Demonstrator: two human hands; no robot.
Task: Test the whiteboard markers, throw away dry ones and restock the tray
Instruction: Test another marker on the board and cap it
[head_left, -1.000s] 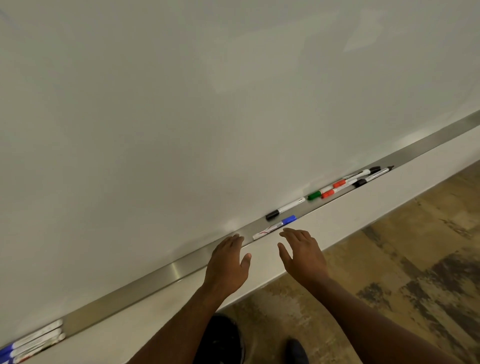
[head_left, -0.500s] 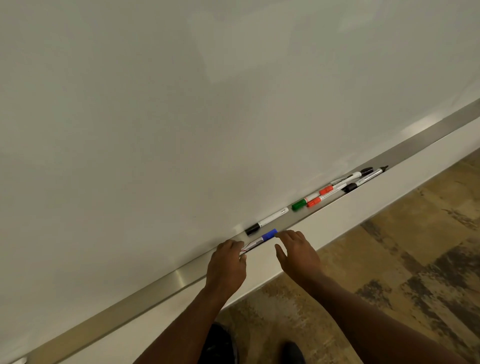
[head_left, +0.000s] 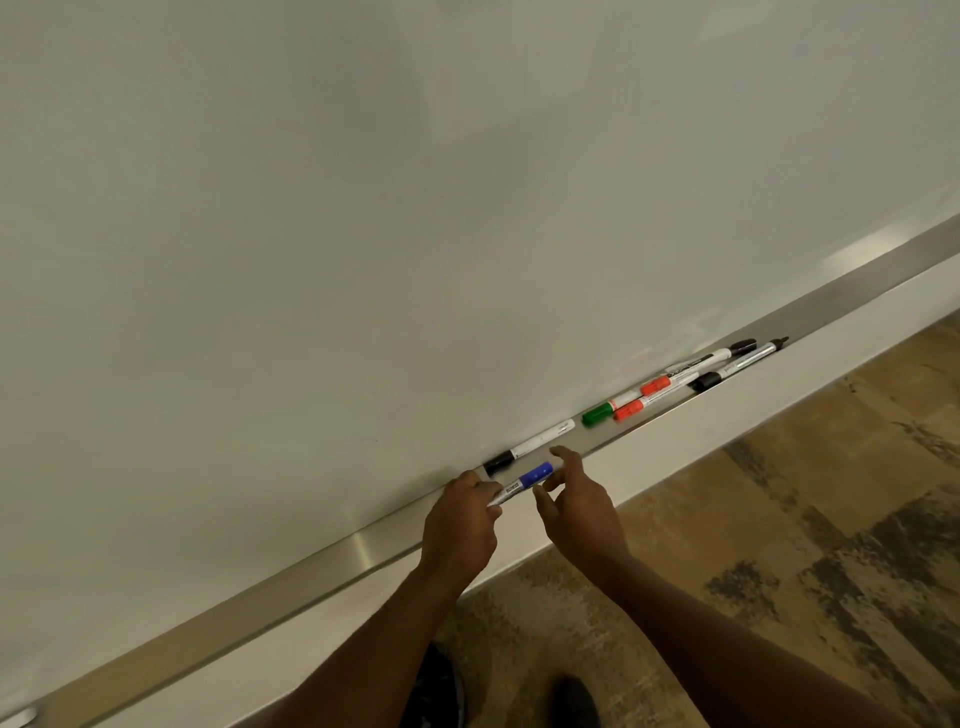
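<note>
Left hand (head_left: 460, 525) fingers gripping blue-capped marker (head_left: 521, 483); right hand (head_left: 579, 506) fingers spread beside cap

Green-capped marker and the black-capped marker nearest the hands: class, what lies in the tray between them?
In the head view, only bare tray separates the green-capped marker from the black-capped marker.

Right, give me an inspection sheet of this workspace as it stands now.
Surface: whiteboard shows no marks; metal tray runs along its lower edge.
Job's things: blue-capped marker held above the tray, cap on; black-capped marker lies behind it; green-capped marker, two red-capped markers and two more black ones lie further right.
Clutter: nothing seen.
Hands: left hand grips the blue marker's barrel; right hand is open at its cap.
Cables: nothing seen.
Surroundings: mottled brown floor, dark shoes.
</note>
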